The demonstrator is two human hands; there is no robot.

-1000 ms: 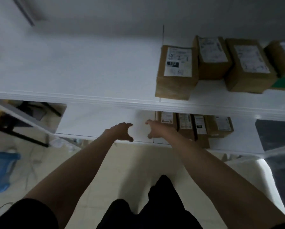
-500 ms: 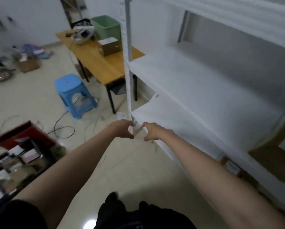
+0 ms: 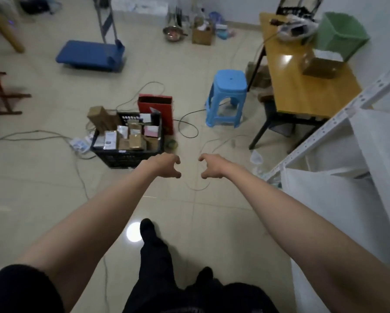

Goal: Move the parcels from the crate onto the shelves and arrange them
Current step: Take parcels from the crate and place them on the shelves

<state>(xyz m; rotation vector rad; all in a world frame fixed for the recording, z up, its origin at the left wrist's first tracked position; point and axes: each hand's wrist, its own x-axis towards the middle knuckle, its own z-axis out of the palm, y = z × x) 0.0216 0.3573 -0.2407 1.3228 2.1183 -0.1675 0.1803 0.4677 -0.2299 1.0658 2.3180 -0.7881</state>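
Black plastic crate (image 3: 127,154) of parcels (image 3: 134,137) sits on the floor at eleven o'clock, ready for unloading. Both hands, left (image 3: 165,164) and right (image 3: 211,166), hang apart, loosely curled and empty, likely poised to lift a parcel toward the shelves (image 3: 347,199) at three o'clock.

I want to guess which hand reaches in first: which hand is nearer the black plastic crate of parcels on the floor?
Left. The left hand hangs empty just past the black plastic crate's near right corner; the right hand hangs empty farther right, over bare floor.
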